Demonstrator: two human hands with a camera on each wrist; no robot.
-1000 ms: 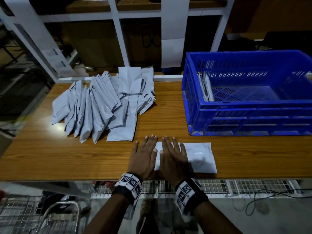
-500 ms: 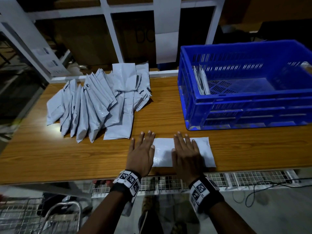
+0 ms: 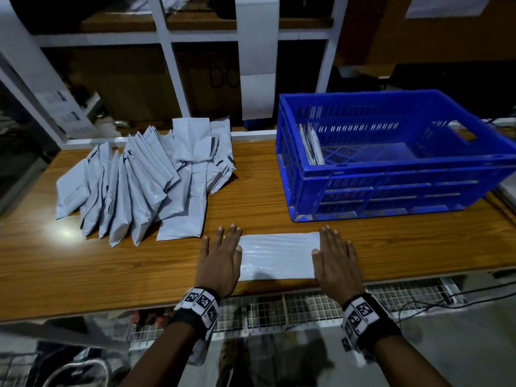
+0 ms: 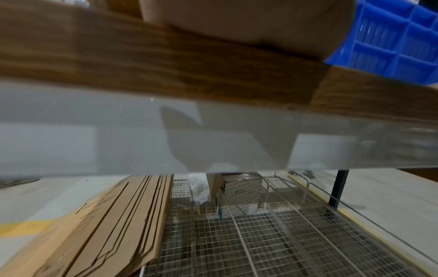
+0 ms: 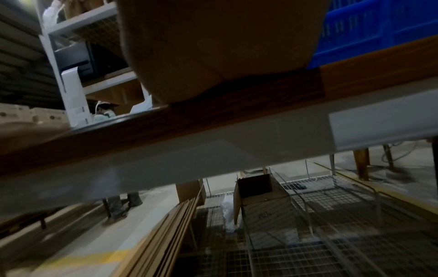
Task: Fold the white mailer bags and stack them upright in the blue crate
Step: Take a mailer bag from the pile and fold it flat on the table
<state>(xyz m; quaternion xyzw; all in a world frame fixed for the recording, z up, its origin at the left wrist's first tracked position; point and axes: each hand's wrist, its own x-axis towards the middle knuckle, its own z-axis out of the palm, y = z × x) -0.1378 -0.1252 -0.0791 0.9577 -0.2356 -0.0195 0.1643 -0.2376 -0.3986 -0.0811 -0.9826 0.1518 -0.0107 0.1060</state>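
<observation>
A white mailer bag (image 3: 276, 255) lies flat near the front edge of the wooden table (image 3: 83, 263). My left hand (image 3: 220, 256) presses flat on its left end, fingers straight. At the bag's right end my right hand (image 3: 333, 258) lies flat the same way. A fanned pile of white mailer bags (image 3: 145, 177) sits at the back left. The blue crate (image 3: 391, 174) stands at the back right, with a few folded bags (image 3: 311, 145) upright against its left wall. Both wrist views show only a palm heel (image 4: 249, 22) (image 5: 213, 46) on the table edge.
White shelf uprights (image 3: 170, 60) rise behind the table. Below the front edge runs a wire-mesh shelf (image 3: 307, 305) holding flat cardboard (image 4: 106, 224) and a box (image 4: 237, 195). A black cable (image 3: 446, 297) hangs at the right.
My hands, side by side on the bag's left part a second ago, have slid apart. The right hand has travelled to the bag's right end, the left to its left end.
</observation>
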